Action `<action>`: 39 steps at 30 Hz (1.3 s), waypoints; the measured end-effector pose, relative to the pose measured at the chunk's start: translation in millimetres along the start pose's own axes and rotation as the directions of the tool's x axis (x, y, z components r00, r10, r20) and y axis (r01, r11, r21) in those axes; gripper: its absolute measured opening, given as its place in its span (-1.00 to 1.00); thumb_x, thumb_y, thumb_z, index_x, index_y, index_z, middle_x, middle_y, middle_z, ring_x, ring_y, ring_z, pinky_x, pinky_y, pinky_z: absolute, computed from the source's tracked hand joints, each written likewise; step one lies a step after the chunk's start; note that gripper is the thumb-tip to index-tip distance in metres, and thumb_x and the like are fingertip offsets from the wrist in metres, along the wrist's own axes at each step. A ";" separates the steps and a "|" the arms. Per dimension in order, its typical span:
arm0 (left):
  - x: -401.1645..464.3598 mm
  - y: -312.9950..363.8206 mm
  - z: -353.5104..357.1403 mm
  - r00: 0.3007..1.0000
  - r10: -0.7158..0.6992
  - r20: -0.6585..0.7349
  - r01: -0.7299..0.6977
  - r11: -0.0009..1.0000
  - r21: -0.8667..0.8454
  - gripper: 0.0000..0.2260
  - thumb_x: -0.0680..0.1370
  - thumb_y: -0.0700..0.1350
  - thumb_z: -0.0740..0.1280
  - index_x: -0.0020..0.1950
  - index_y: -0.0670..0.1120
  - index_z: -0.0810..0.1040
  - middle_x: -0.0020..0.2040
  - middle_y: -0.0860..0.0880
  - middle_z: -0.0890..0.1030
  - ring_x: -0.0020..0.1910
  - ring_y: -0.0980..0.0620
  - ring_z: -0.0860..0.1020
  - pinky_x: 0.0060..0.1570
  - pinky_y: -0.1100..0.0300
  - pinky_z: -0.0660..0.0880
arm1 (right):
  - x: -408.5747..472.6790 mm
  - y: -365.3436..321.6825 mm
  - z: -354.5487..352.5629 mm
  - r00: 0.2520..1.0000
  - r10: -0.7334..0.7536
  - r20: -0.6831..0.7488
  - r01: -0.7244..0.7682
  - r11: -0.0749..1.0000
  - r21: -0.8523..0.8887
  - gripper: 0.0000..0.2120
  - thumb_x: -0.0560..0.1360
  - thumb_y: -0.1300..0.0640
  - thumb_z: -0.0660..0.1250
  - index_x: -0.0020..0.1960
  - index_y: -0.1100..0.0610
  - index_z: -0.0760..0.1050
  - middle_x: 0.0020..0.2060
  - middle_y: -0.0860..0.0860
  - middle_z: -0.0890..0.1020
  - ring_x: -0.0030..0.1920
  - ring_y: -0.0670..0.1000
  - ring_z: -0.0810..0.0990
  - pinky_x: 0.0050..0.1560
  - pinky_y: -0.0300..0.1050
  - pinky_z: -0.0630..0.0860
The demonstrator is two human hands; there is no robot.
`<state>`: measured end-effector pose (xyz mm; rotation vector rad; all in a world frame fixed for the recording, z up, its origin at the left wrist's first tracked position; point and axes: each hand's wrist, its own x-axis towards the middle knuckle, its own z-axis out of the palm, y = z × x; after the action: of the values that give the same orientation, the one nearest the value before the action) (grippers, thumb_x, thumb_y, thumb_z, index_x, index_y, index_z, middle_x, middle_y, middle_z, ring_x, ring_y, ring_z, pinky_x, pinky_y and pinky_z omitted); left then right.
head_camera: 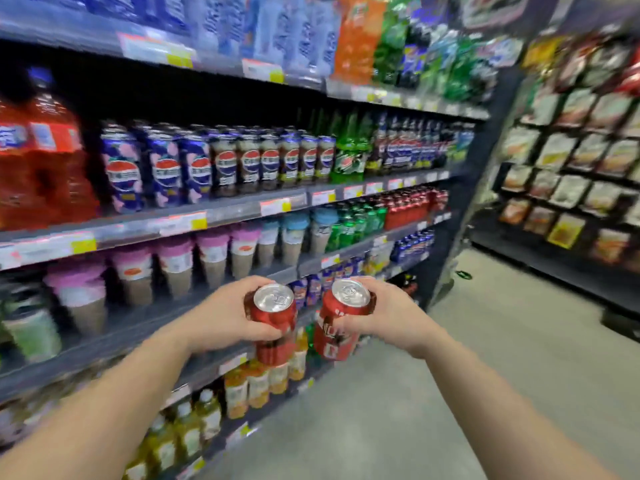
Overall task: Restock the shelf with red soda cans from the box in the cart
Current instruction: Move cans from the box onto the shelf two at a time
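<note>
Right now your left hand has its fingers wrapped round a red aluminium soda can with a silver top, and your right hand is clasped the same way round a second red aluminium soda can. Both cans are in the air in front of the dark grey shop shelving, just beside each other, not yet on any shelf.

The risk, as I judge it, is a knock: the two cans sit close, and a second red can seems to hang under your left hand, though blur makes that uncertain. If so, a one-handed hold on two cans could slip as you reach in. The view is smeared, so aiming at a slot while turning could also tip the bottles in front.

Each can's long axis runs top to base. The left can stands near upright, silver top towards you. The right can leans, top tilted towards the left can, base angled down and away.

Further off, a row of red cans on a lower shelf looks like the likely destination. Neither box nor cart is in view.
</note>
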<state>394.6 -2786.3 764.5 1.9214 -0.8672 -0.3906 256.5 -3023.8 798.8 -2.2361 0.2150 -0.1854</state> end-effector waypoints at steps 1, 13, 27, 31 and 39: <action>25.1 11.9 19.0 0.999 0.021 0.028 -0.021 1.000 -0.020 -0.38 0.09 0.09 0.58 0.12 0.12 0.51 0.03 0.22 0.64 0.01 0.23 0.61 -0.03 0.37 0.50 | 0.7 19.1 -22.2 0.999 0.027 -0.041 -0.026 0.999 0.018 -0.51 0.20 0.01 0.62 0.09 -0.11 0.56 -0.04 -0.13 0.69 -0.04 -0.16 0.67 0.08 -0.11 0.59; 357.4 67.5 196.0 0.956 0.203 0.211 -0.186 0.978 -0.098 -0.52 0.26 -0.20 0.61 0.08 0.07 0.53 -0.06 0.19 0.67 -0.09 0.20 0.63 -0.11 0.38 0.51 | 98.5 227.3 -224.4 0.918 0.257 -0.301 -0.231 0.966 0.121 -0.40 0.13 -0.01 0.60 0.15 -0.02 0.55 -0.04 -0.08 0.70 -0.06 -0.15 0.67 -0.02 -0.25 0.57; 740.4 150.7 379.1 0.915 0.283 0.288 -0.261 0.959 -0.113 -0.35 0.09 0.08 0.55 0.17 0.14 0.50 0.09 0.13 0.62 0.06 0.22 0.59 0.16 0.16 0.52 | 262.4 438.0 -492.1 0.822 0.412 -0.393 -0.367 0.911 0.187 -0.57 0.31 0.25 0.56 0.11 0.04 0.52 -0.09 -0.04 0.70 -0.14 -0.18 0.67 -0.23 -0.40 0.50; 827.6 145.8 435.5 0.944 0.234 0.234 -0.230 0.972 -0.043 -0.52 0.22 -0.06 0.59 0.07 0.11 0.52 -0.03 0.14 0.65 -0.07 0.28 0.60 0.03 0.23 0.54 | 332.4 522.1 -564.6 0.853 0.391 -0.347 -0.359 0.921 0.153 -0.54 0.28 0.20 0.58 0.11 0.01 0.53 -0.07 -0.06 0.70 -0.09 -0.14 0.67 -0.17 -0.34 0.52; 969.2 132.4 466.4 0.997 0.076 0.022 -0.078 0.988 0.131 -0.50 0.19 0.03 0.57 0.06 0.12 0.49 -0.01 0.19 0.58 -0.04 0.29 0.54 0.02 0.28 0.49 | 514.2 624.8 -682.6 0.951 0.281 -0.129 -0.282 0.959 0.009 -0.44 0.11 0.04 0.60 0.08 -0.04 0.54 -0.09 -0.06 0.71 -0.09 -0.09 0.68 0.01 -0.06 0.63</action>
<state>739.9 -3813.1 735.6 2.0006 -0.9967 -0.3109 559.5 -4037.6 763.8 -2.1759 0.6027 -0.1739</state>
